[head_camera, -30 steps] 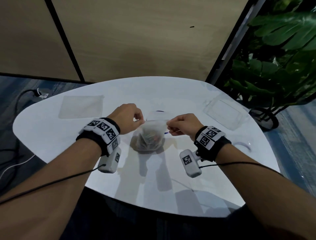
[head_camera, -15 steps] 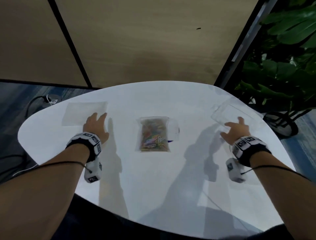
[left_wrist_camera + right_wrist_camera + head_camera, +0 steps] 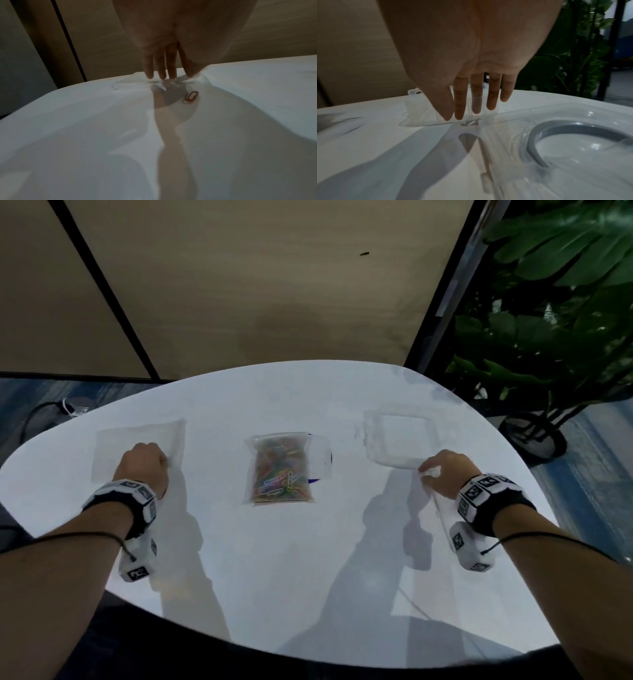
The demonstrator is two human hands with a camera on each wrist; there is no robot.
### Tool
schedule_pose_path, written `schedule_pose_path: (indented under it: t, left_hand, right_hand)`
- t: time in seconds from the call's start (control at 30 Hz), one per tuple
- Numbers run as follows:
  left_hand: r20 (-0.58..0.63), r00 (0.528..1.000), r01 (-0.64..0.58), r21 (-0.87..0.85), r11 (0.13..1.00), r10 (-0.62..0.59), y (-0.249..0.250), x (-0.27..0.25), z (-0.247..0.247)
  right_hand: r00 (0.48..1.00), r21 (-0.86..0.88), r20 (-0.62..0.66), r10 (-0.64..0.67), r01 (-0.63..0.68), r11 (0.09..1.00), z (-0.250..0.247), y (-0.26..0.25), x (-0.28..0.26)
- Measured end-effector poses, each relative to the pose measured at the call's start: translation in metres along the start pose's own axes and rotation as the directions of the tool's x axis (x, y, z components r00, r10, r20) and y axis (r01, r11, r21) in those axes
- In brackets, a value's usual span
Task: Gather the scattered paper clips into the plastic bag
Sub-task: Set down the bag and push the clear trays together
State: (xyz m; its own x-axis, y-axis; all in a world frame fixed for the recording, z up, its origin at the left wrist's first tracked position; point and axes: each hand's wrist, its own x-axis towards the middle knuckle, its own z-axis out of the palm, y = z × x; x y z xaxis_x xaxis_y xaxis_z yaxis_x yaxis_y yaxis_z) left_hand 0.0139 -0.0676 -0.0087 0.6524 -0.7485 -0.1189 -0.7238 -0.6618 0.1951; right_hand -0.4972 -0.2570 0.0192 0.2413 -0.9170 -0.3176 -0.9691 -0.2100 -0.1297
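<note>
A clear plastic bag [image 3: 279, 470] full of coloured paper clips lies flat at the middle of the white table [image 3: 308, 570], with no hand on it. My left hand [image 3: 145, 462] is on a second, empty clear bag [image 3: 113, 446] at the left. In the left wrist view its fingertips [image 3: 163, 77] and thumb pinch that bag's crumpled edge [image 3: 123, 85]. An orange paper clip [image 3: 190, 97] lies just beside the thumb; whether it is in or under the bag I cannot tell. My right hand [image 3: 442, 469] pinches the near rim of a clear plastic box [image 3: 400, 433].
Under my right wrist lies a clear lid [image 3: 573, 121] with a grey ring handle [image 3: 532, 140]. A large potted plant [image 3: 548, 337] stands off the table's right side. A wood-panelled wall is behind the table. A cable [image 3: 37, 412] lies on the floor at the left.
One second ago both hands held the filled bag's top at the centre. They let it go, moved apart to the empty bag and the clear box, and now their fingers have curled onto them.
</note>
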Motion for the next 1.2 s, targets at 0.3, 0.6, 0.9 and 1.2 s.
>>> schedule_pose_path:
  t: [0.3,0.6,0.9,1.2]
  left_hand:
    - [-0.248,0.964,-0.209,-0.484,0.850,0.095,0.111,-0.054,-0.078]
    - [-0.303,0.785,-0.568,-0.701,0.432,0.540,0.235,-0.155,-0.073]
    - [0.268,0.707,-0.482,-0.494,0.723,0.655,0.233,-0.162,0.016]
    - [0.423,0.699,-0.434,-0.390,0.812,0.577,0.249,-0.179,0.033]
  right_hand:
    - [0.958,0.011,0.208,-0.198,0.200,0.980,0.002,-0.050,-0.084]
    - [0.980,0.252,-0.167,-0.111,0.151,0.956,-0.038,-0.043,-0.090]
    - [0.833,0.097,0.107,0.543,-0.552,0.828,0.012,0.065,-0.056]
    - [0.805,-0.006,0.135,0.578,-0.583,0.812,0.027,0.082,-0.062]
